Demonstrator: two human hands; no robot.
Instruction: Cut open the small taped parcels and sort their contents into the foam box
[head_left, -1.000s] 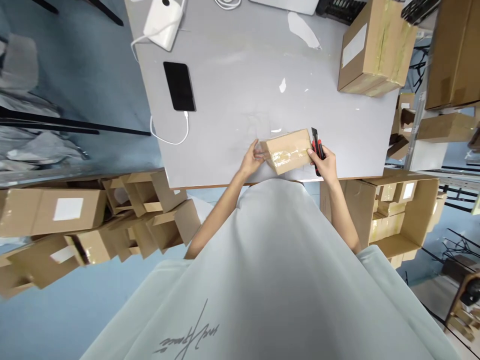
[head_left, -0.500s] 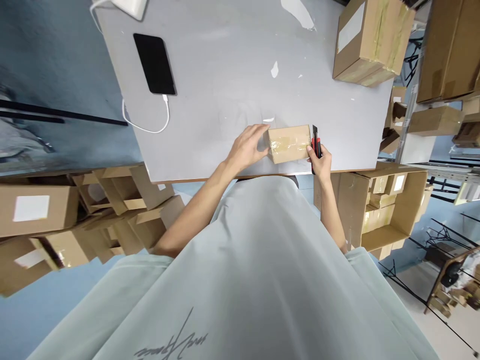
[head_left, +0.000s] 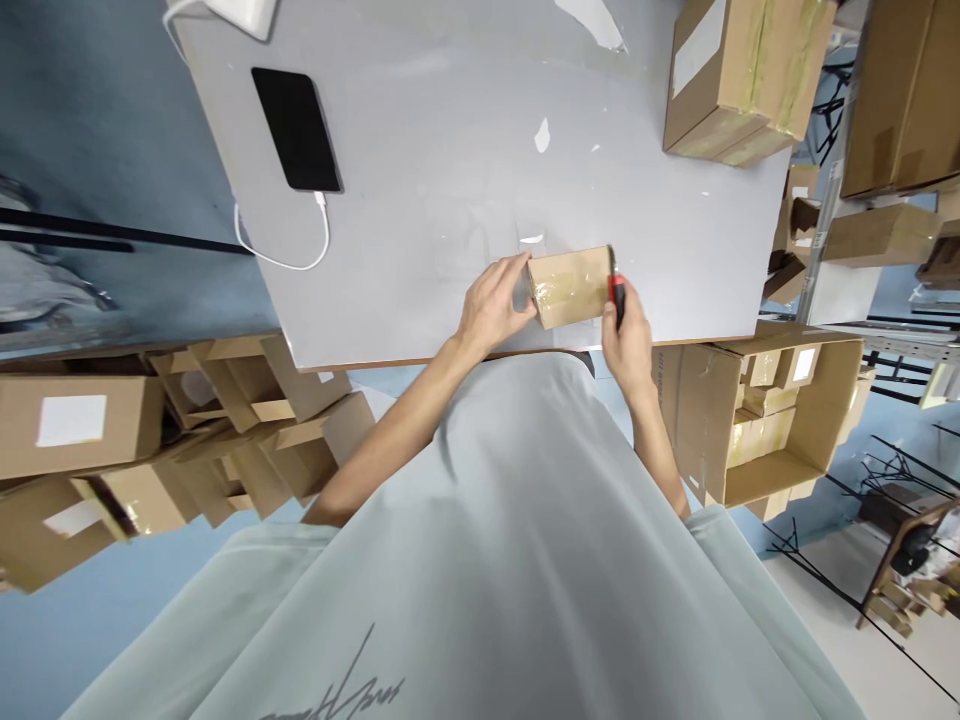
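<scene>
A small brown cardboard box (head_left: 571, 287) with shiny clear tape lies near the front edge of the grey table (head_left: 420, 130). My left hand (head_left: 495, 305) grips its left end, thumb at the near side and fingers at the far side. In my right hand (head_left: 628, 335) is a red and black box cutter (head_left: 617, 290), its fingers wrapped round the handle. The cutter's blade points away from me, against the right end of the box. What lies inside the box is hidden.
A black phone (head_left: 297, 130) on a white cable lies at the table's left. At the back right stands a larger taped carton (head_left: 750, 80). An open carton (head_left: 697, 410) holding small boxes is below the right edge; several cartons (head_left: 82, 425) fill the left.
My right hand has shifted its hold on the box cutter and brought the blade from beside the box to its right end. My left hand still grips the box.
</scene>
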